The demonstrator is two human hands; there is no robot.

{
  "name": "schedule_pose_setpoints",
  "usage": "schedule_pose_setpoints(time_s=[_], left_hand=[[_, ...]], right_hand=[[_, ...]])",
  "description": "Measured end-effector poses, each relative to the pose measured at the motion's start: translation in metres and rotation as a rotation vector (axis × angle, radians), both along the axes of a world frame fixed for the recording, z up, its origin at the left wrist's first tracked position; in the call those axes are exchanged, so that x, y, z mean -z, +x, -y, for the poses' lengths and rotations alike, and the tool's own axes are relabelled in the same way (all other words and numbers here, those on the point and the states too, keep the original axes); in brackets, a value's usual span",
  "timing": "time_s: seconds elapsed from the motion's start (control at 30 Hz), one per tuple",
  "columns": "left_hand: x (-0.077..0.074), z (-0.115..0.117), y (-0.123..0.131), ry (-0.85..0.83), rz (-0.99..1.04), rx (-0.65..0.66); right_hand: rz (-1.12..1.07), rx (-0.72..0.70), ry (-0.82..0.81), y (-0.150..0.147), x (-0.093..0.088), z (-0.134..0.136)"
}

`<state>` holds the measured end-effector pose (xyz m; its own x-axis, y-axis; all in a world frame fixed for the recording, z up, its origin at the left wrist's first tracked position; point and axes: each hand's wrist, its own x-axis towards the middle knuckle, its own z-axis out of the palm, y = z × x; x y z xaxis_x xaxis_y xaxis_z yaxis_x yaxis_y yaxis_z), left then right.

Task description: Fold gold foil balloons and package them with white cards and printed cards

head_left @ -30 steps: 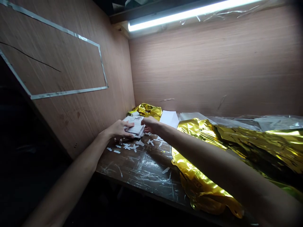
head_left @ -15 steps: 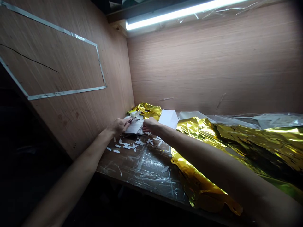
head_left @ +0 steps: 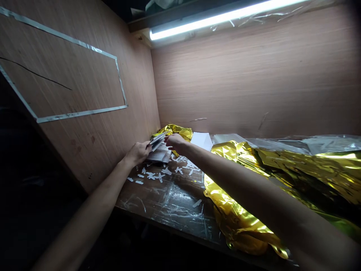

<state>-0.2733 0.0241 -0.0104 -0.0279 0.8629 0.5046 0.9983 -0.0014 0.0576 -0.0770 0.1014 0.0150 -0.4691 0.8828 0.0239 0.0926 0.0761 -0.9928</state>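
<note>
My left hand (head_left: pixel 138 152) and my right hand (head_left: pixel 174 141) both reach to the far left corner of the bench. Between them they lift a thin bundle of white printed sheets (head_left: pixel 157 141), tilted up on edge. The left hand pinches its lower end, and the right hand's fingers close on its upper right end. A stack of the same printed sheets (head_left: pixel 158 155) lies flat on the bench right under them. Small white paper scraps (head_left: pixel 158 174) are scattered just in front of the stack.
Crumpled gold foil (head_left: pixel 248 169) covers the right half of the plastic-wrapped bench (head_left: pixel 169 203), and a smaller gold foil piece (head_left: pixel 180 132) lies in the corner. A white sheet (head_left: pixel 202 140) sits behind. Wooden walls close the left and back. The bench's front edge is near.
The hands went from pressing on the flat stack to raising a few sheets off it. The lifted sheets now stand tilted, and my right hand has risen slightly.
</note>
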Motion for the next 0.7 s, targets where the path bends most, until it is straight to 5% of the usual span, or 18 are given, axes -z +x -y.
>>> schedule_pose_setpoints(time_s=[0.27, 0.47, 0.7], left_hand=[[-0.004, 0.003, -0.008, -0.003, 0.077, 0.034], [-0.004, 0.007, -0.005, -0.028, 0.093, 0.097], [-0.004, 0.003, -0.008, 0.182, 0.127, -0.118]], right_hand=[[-0.006, -0.135, 0.034, -0.012, -0.025, 0.003], [0.317, -0.048, 0.078, -0.008, -0.013, 0.003], [0.528, -0.05, 0.21, -0.005, 0.007, 0.009]])
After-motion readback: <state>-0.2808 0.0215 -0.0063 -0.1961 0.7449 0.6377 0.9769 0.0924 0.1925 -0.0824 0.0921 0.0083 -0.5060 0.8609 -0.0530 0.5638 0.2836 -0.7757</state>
